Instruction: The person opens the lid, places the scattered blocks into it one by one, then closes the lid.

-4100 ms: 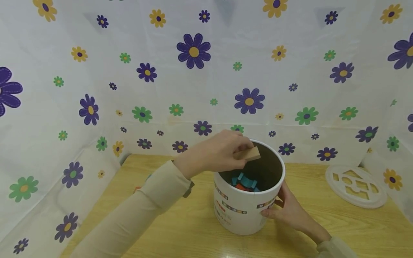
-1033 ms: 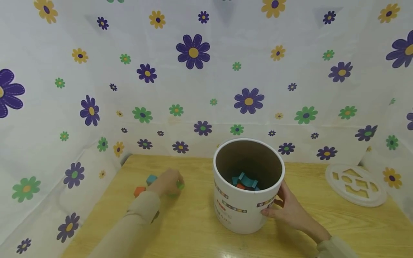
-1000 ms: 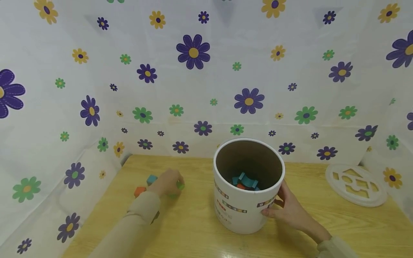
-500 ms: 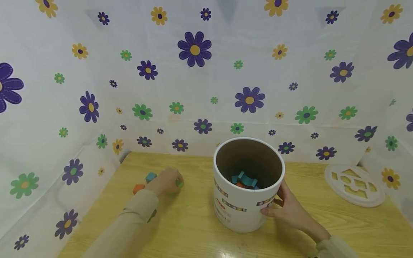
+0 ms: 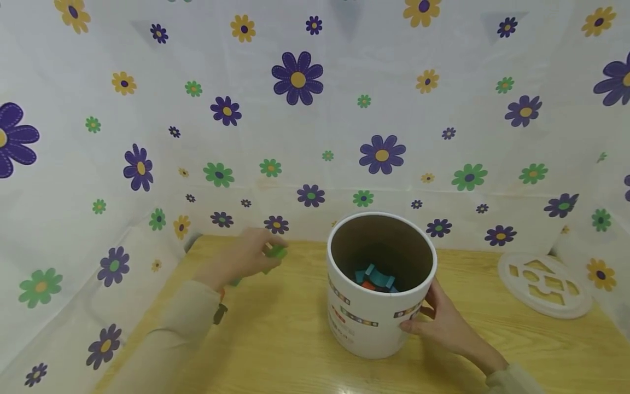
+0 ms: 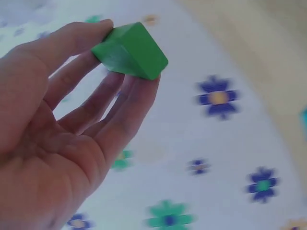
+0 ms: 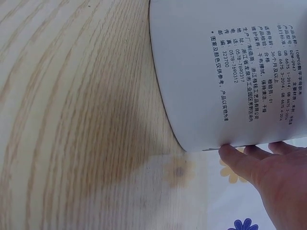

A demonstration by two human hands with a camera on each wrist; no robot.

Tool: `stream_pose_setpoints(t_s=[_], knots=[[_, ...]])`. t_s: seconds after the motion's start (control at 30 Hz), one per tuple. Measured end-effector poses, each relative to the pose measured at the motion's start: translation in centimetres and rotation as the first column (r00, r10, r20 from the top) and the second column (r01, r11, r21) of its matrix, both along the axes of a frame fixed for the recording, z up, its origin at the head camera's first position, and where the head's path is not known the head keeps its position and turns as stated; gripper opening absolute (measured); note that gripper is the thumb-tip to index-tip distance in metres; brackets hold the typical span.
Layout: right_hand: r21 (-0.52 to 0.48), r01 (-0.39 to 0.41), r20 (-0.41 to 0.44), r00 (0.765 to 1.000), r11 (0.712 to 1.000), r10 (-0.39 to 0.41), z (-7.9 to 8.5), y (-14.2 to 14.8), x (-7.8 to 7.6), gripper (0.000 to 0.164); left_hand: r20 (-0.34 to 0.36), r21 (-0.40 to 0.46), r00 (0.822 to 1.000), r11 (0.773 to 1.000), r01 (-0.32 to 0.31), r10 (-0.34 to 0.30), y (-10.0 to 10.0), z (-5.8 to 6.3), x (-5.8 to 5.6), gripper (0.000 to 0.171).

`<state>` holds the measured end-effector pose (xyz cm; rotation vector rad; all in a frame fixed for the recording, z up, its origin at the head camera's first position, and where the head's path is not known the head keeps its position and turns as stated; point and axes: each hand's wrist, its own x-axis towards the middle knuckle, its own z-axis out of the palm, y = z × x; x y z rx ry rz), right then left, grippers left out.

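Observation:
My left hand (image 5: 246, 256) pinches a green toy block (image 6: 136, 50) between thumb and fingertips, raised over the back left of the table. That block has flat faces and a hollowed side. To its right stands a white cylindrical bucket (image 5: 369, 331), upright, with printed labels. My right hand (image 5: 450, 323) grips the bucket's right side, thumb towards the front and fingers behind the wall. Inside the bucket lie teal blocks (image 5: 379, 278) and a red block (image 5: 368, 285). An orange block (image 5: 222, 294) shows partly behind my left wrist, with a greenish sliver of another block (image 5: 236, 282) near it.
A white lid with shaped cut-outs (image 5: 576, 308) lies flat at the right of the wooden table (image 5: 295, 339). A flower-printed sheet (image 5: 334, 120) rises along the back and both sides. Printed text (image 7: 259, 76) covers part of the bucket's wall in the right wrist view.
Earlier my left hand held a wooden block over the bucket, then reached down to a green block on the table. Now it has lifted the green block. My right hand stays on the bucket.

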<state>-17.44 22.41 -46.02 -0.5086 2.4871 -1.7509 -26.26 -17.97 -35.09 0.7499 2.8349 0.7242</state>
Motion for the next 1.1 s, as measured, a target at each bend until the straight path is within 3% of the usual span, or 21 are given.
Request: stream_pose_setpoints(t_s=[0.13,0.27,0.43,0.7,0.93,1.1], knots=[[-0.002,-0.006,-0.006,1.0,1.0,0.006,-0.1,0.1,0.0,0.103,-0.173,0.035,0.981,0.995,0.092,-0.084,1.3,3.3,1.5,0.034],[-0.01,-0.011,-0.021,1.0,1.0,0.01,0.0,0.1,0.0,0.103,-0.226,0.05,0.966,0.989,0.142,-0.128,2.8,5.7,3.0,0.036],[-0.005,-0.003,-0.01,1.0,1.0,0.003,0.0,0.0,0.0,0.106,-0.287,0.04,0.943,0.982,0.186,-0.167,4.6,7.6,3.9,0.034],[0.006,0.008,0.012,1.0,1.0,-0.008,0.0,-0.1,0.1,0.107,-0.277,0.03,0.935,0.97,0.239,-0.222,7.8,9.0,4.2,0.033],[0.009,0.015,0.02,1.0,1.0,-0.015,0.0,0.0,0.1,0.106,-0.233,-0.01,0.94,0.967,0.255,-0.25,10.6,9.0,4.1,0.037],[0.01,0.012,0.017,1.0,1.0,-0.012,0.0,0.0,0.1,0.106,-0.222,-0.044,0.933,0.959,0.279,-0.282,12.1,9.0,4.2,0.037]])
